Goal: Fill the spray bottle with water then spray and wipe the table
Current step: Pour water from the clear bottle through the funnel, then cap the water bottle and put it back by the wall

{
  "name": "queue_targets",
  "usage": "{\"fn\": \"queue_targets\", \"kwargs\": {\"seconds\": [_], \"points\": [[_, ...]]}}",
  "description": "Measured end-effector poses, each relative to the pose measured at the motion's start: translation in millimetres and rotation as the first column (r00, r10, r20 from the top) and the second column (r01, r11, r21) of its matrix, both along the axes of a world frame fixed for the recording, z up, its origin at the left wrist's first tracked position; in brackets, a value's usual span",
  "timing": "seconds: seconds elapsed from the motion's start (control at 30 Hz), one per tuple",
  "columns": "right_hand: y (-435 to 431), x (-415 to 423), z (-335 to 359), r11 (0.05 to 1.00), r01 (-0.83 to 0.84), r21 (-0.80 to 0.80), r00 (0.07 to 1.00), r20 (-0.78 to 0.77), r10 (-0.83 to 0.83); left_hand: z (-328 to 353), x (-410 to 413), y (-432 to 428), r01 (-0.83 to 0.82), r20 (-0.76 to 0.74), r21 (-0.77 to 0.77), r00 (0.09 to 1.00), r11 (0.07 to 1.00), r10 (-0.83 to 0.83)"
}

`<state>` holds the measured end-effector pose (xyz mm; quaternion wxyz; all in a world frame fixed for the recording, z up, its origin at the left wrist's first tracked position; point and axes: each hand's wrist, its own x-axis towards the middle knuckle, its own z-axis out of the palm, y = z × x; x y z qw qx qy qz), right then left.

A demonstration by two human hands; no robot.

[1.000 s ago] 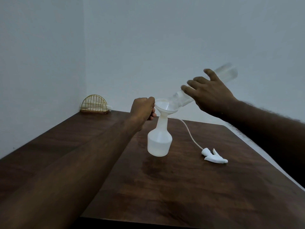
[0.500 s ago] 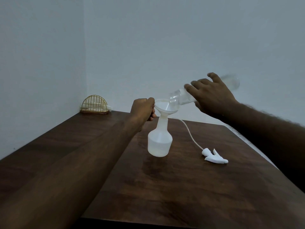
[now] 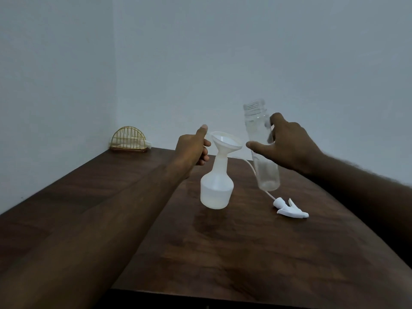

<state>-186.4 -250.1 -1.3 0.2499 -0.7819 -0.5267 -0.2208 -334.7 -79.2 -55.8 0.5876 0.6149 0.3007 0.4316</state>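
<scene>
A white spray bottle without its head stands mid-table, holding some water. A white funnel sits in its neck. My left hand grips the funnel's left rim, thumb raised. My right hand holds a clear plastic bottle upright just right of the funnel, uncapped mouth up, looking almost empty, its base slightly above the table. The white spray head with its thin tube lies on the table to the right of the spray bottle.
The dark wooden table fills a corner between two pale walls. A gold wire napkin holder with white napkins stands at the far left corner. The table's right edge runs close under my right forearm.
My right hand has swung the clear bottle from a tilted pouring position over the funnel to upright and moved it right and down. My left thumb has lifted.
</scene>
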Motion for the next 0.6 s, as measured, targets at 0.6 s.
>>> {"fn": "queue_targets", "kwargs": {"seconds": [0.6], "points": [[42.0, -107.5, -94.0, 0.946, -0.284, 0.155, 0.851, -0.415, 0.323, -101.4, -128.4, 65.7, -0.264, -0.399, 0.456, 0.793, 0.850, 0.461]]}}
